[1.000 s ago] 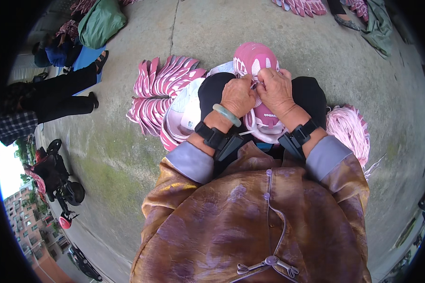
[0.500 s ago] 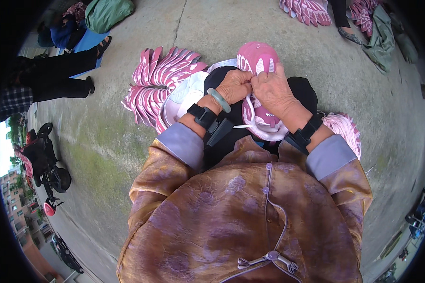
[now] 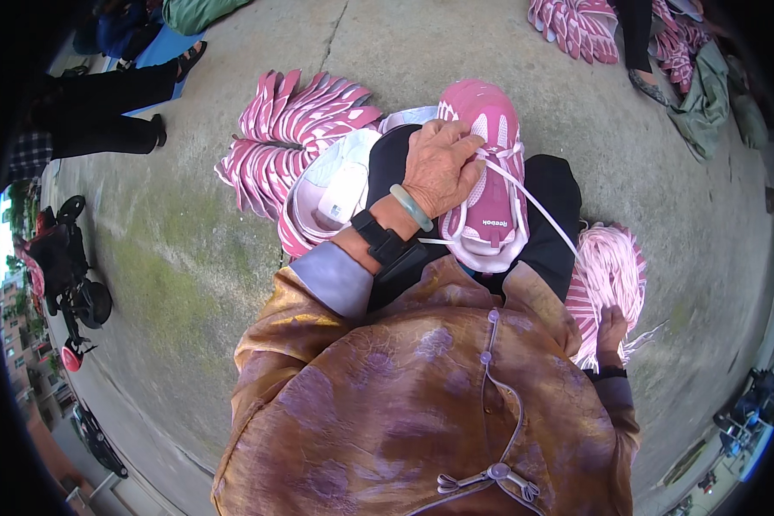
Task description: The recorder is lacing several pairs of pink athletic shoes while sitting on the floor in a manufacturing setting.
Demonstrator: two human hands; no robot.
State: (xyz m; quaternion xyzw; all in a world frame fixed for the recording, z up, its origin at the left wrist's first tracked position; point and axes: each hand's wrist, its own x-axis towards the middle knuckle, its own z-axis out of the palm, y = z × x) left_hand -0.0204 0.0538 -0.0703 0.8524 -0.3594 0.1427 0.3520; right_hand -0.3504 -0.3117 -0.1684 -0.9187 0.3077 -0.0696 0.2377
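A pink-and-white sneaker (image 3: 482, 202) lies between my black-trousered legs, toe pointing away. Over the left side of its lacing, my left hand (image 3: 443, 168) is closed with bent fingers, steadying the shoe. A white shoelace (image 3: 537, 205) comes out of the upper eyelets and runs taut toward the lower right. There my right hand (image 3: 611, 334) is low beside a bundle of pale pink laces (image 3: 615, 268), fingers drawn together; the lace's far part blends into the bundle in front of it. A second loose lace end (image 3: 436, 242) shows under my left wrist.
At left are fanned stacks of pink-and-white shoe pieces (image 3: 305, 116) and a pale upper (image 3: 331, 193). More pink pieces (image 3: 576, 30) and green cloth (image 3: 703, 99) lie at far right by another person's foot. A person in black trousers (image 3: 112, 129) and a motorbike (image 3: 73, 267) are at left.
My right hand has left the sneaker's lacing and swung far out to the lower right, and the lace now stretches that way. My left hand has settled flatter over the shoe.
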